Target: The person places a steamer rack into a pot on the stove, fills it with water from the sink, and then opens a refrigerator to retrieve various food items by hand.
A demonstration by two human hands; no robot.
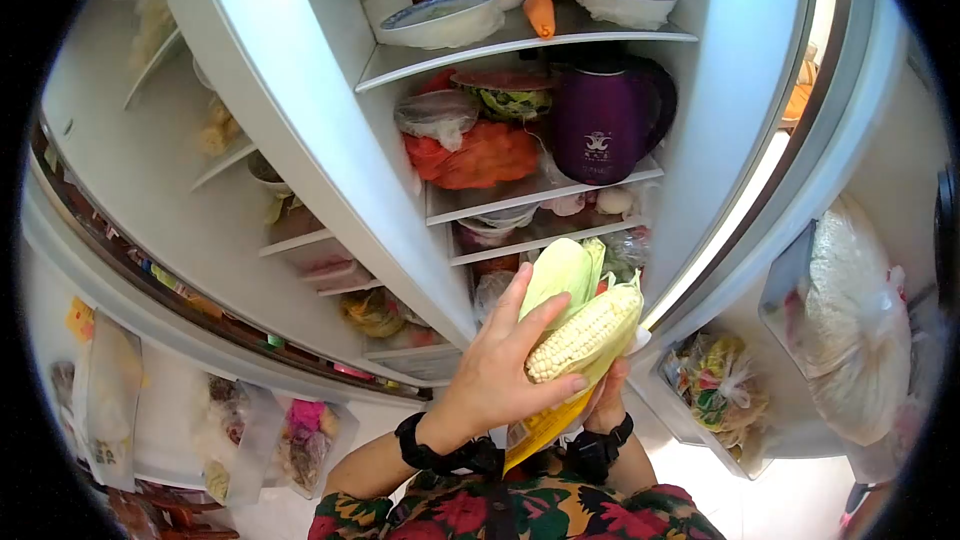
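Note:
My left hand (500,370) is wrapped over two ears of corn in front of the open fridge. One ear of corn (585,335) shows bare pale kernels, and the other sits in its green husk (555,278) behind it. Below and to the right, my right hand (607,398) is closed around the underside of the bundle, its fingers partly hidden. A yellow plastic packet (545,430) hangs between my palms, under the corn. Whether the right hand also grips the corn cannot be made out. Both wrists wear black bands.
A purple kettle (605,125) stands on the middle fridge shelf beside an orange-red bag (480,155). Wrapped bowls, jars and a carrot (540,12) are on the upper shelf (520,48). The open right door's bins hold a large clear bag (850,320) and smaller packets.

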